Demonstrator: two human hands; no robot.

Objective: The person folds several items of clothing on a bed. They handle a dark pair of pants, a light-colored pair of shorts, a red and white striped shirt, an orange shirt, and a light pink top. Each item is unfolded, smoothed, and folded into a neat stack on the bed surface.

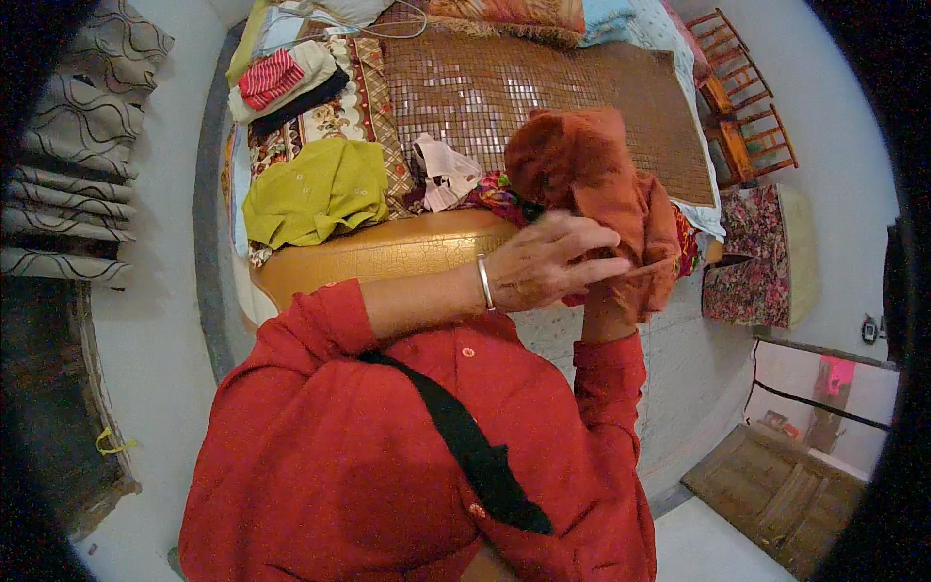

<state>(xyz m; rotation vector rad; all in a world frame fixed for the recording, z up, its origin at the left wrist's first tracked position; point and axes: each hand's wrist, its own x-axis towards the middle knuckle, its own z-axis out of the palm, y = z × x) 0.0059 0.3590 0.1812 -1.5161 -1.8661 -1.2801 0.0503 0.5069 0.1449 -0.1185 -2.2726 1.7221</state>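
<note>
A rust-orange cloth garment (pixel 601 160) hangs bunched up over the near right side of the bed. My right hand (pixel 606 299) is mostly hidden in and under its folds; only the part by the wrist shows, so its grip cannot be made out. My left hand (pixel 553 264), with a silver bangle at the wrist, reaches across to the garment's near left side. Its fingers are stretched and apart, close against the cloth, and I see nothing held in them. A bright multicoloured cloth (pixel 499 197) lies partly behind the garment.
An olive-yellow buttoned shirt (pixel 315 194) and a pale pink collared garment (pixel 446 173) lie on the bed, left of my hands. Folded clothes (pixel 286 82) sit farther back. A brown beaded mat (pixel 456 87) covers much of the bed. The tan footboard (pixel 388 254) runs before me.
</note>
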